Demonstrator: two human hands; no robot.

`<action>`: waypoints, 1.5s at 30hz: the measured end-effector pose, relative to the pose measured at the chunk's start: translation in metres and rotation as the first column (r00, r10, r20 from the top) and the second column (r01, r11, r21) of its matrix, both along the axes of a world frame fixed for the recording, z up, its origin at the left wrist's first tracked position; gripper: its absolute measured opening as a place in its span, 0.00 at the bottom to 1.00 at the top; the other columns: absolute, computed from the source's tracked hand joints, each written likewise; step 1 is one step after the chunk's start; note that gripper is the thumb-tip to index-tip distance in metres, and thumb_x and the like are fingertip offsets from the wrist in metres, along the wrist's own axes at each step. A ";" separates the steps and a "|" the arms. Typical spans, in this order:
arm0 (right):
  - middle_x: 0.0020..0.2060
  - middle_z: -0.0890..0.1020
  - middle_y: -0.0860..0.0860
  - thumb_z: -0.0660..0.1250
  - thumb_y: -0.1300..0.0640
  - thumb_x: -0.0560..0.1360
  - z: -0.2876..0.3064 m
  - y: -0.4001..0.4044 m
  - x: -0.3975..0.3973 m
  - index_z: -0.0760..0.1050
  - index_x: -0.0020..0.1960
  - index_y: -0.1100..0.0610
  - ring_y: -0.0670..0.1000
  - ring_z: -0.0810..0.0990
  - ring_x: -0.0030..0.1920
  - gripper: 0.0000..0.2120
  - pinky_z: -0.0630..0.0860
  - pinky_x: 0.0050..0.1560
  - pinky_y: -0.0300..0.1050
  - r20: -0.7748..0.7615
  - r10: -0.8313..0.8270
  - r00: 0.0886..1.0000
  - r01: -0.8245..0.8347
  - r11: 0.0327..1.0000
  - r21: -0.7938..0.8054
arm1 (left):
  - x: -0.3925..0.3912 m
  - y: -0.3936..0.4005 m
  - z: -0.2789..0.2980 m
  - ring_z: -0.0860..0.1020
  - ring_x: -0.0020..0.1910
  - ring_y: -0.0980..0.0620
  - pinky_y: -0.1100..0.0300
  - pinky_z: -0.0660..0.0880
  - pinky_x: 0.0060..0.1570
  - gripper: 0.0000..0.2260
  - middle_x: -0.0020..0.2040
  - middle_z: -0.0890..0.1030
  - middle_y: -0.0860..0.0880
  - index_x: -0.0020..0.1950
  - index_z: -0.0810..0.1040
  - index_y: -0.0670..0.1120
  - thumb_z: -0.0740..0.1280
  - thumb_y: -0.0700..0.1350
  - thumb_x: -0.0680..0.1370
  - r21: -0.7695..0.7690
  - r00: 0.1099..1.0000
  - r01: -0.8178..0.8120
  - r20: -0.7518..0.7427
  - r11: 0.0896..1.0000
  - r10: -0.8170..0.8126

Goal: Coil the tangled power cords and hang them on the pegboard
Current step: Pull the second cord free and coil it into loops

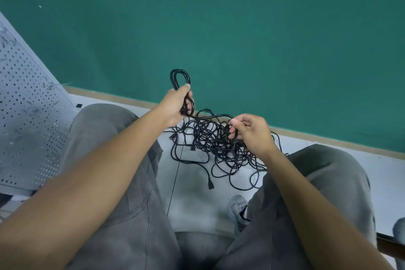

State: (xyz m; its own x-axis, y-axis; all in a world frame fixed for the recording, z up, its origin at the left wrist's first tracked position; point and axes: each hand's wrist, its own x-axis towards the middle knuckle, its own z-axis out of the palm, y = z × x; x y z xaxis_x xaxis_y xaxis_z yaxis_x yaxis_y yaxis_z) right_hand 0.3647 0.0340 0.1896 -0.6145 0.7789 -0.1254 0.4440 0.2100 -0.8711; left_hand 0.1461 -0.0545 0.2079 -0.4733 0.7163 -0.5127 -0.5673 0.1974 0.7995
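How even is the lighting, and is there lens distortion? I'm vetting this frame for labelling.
Head view: soft, even light with no glare; wide-angle bowing curves the baseboard and stretches the forearms at the edges; left hand, coil and right hand look fairly sharp; the tangled cords cast only faint shadows.

A plain workroom or utility space is showing here rather than a furnished home: a bare teal wall (241, 28) is meeting a pale tiled floor (192, 193) along a tan skirting strip (328, 138). A scuffed grey metal pegboard (28, 105) is leaning at the left, and tangled black power cords (219, 149) are lying on the floor.
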 end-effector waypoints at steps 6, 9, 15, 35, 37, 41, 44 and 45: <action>0.35 0.84 0.53 0.65 0.59 0.83 0.004 0.005 -0.006 0.79 0.47 0.67 0.50 0.85 0.34 0.12 0.77 0.36 0.36 -0.054 -0.035 0.998 0.033 0.999 -0.036 | 0.025 0.006 -0.010 0.69 0.32 0.52 0.63 0.69 0.30 0.15 0.43 0.88 0.48 0.41 0.69 0.47 0.58 0.49 0.87 -0.164 0.886 0.324 -0.293 0.932 -0.360; 0.37 0.86 0.54 0.70 0.56 0.81 0.005 0.012 -0.008 0.82 0.45 0.61 0.53 0.87 0.38 0.09 0.83 0.41 0.44 -0.078 -0.075 0.994 0.071 0.996 -0.052 | 0.029 0.005 -0.005 0.70 0.31 0.54 0.65 0.66 0.29 0.16 0.35 0.84 0.51 0.39 0.68 0.48 0.60 0.49 0.87 -0.143 0.845 0.495 -0.148 0.857 -0.513; 0.41 0.88 0.55 0.75 0.53 0.76 0.004 0.023 -0.008 0.82 0.46 0.59 0.58 0.87 0.46 0.09 0.84 0.55 0.52 -0.168 -0.119 0.979 0.094 0.984 -0.150 | 0.026 0.009 0.000 0.65 0.26 0.57 0.66 0.65 0.29 0.16 0.42 0.82 0.47 0.40 0.68 0.48 0.57 0.49 0.86 0.126 0.795 0.596 0.048 0.793 -0.605; 0.46 0.86 0.55 0.71 0.58 0.79 -0.081 0.050 -0.022 0.83 0.50 0.58 0.63 0.84 0.49 0.03 0.80 0.57 0.62 0.285 -0.147 0.947 0.189 0.974 -0.127 | -0.008 0.022 0.002 0.64 0.31 0.53 0.61 0.61 0.33 0.17 0.42 0.84 0.49 0.38 0.69 0.49 0.59 0.50 0.86 0.169 0.985 0.140 0.076 0.976 -0.154; 0.43 0.86 0.56 0.71 0.64 0.78 -0.067 0.051 -0.027 0.81 0.56 0.66 0.61 0.84 0.42 0.08 0.81 0.55 0.59 0.135 -0.225 0.965 0.254 0.931 -0.263 | -0.007 0.023 -0.001 0.65 0.30 0.53 0.62 0.64 0.33 0.17 0.50 0.88 0.47 0.38 0.69 0.48 0.60 0.51 0.86 0.103 0.991 0.131 0.012 0.986 -0.133; 0.40 0.87 0.56 0.74 0.62 0.76 -0.025 0.042 -0.037 0.79 0.58 0.68 0.52 0.87 0.38 0.14 0.84 0.41 0.42 -0.037 -0.224 0.974 0.207 0.944 -0.255 | -0.002 0.021 -0.006 0.66 0.31 0.53 0.62 0.68 0.38 0.13 0.58 0.87 0.48 0.43 0.67 0.48 0.58 0.50 0.87 0.070 0.979 0.201 0.016 0.977 -0.202; 0.41 0.88 0.57 0.73 0.61 0.78 0.003 0.036 -0.036 0.80 0.54 0.64 0.56 0.88 0.40 0.08 0.85 0.41 0.45 -0.154 -0.197 0.968 0.153 0.953 -0.261 | 0.004 0.021 -0.006 0.70 0.31 0.55 0.62 0.69 0.39 0.14 0.61 0.85 0.47 0.42 0.68 0.49 0.60 0.50 0.86 0.102 0.954 0.292 0.037 0.951 -0.297; 0.41 0.88 0.58 0.72 0.61 0.78 0.012 0.035 -0.035 0.79 0.54 0.63 0.56 0.88 0.40 0.07 0.84 0.40 0.44 -0.198 -0.200 0.960 0.140 0.950 -0.280 | 0.006 0.021 -0.007 0.71 0.30 0.55 0.63 0.70 0.38 0.15 0.61 0.85 0.46 0.40 0.68 0.49 0.60 0.51 0.86 0.118 0.947 0.311 0.046 0.943 -0.319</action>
